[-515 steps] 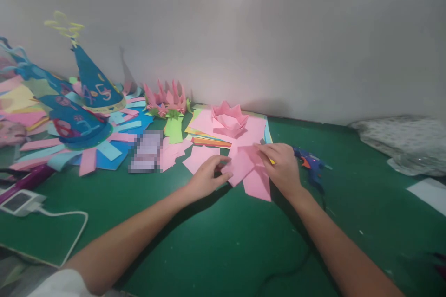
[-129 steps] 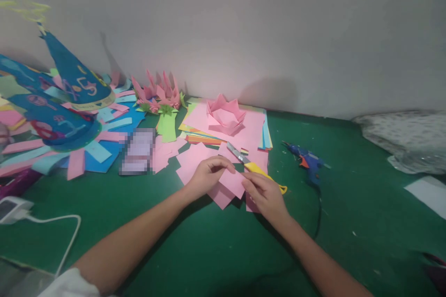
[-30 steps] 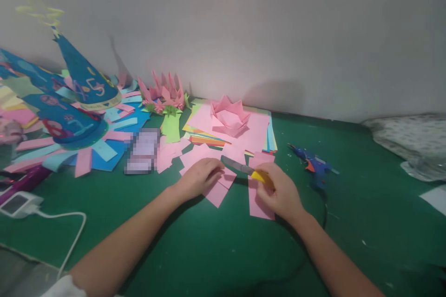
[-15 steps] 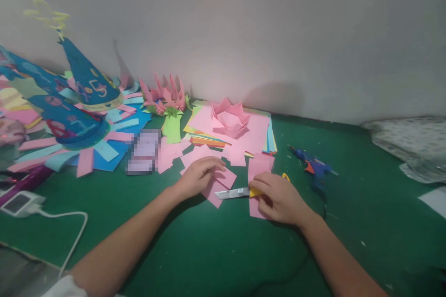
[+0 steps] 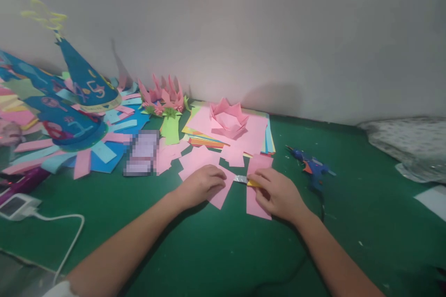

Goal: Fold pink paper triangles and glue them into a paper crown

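Crowding left side: blue cone hats, pink paper flower. Left hand fingers loosely curled, pressing pink square flat on green table. Scissors between hands, handle clenched in right hand, over pink strip. Glue gun near, rightward.
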`<state>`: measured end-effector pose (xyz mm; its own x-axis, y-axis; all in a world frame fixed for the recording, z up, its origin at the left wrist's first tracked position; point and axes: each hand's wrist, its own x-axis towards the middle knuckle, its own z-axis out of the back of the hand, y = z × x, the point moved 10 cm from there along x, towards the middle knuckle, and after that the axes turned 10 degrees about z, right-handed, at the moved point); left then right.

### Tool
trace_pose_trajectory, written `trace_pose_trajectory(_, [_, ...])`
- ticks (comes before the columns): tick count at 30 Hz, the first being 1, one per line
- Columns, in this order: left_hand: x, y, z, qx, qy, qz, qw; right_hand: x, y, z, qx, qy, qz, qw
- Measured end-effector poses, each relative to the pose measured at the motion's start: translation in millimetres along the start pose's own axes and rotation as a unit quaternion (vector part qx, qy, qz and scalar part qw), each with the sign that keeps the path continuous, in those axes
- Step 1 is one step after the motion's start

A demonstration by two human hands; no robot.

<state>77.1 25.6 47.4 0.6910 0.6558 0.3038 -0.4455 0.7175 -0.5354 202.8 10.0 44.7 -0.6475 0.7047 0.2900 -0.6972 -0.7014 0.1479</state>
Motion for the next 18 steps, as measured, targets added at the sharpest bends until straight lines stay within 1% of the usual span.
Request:
trace_pose_trajectory(9, [-1.0,0.9,-6.7,0.025,0.004,0.017,1.0,2.0,2.9,5.6,-0.022,-0.037,0.007,0.999])
trace_pose_trajectory(14, [0.2,3.3,-9.1,0.033,0.005,0.024,0.999,-0.7,-0.3,4.0,-0.017,-0.043,0.006,0.999])
trace_pose_trajectory(18, [1.6,4.9,-9.1,0.03,0.009,0.031,0.999,-2.7,-2.3,6.7,-0.016,-0.053,0.006,0.998])
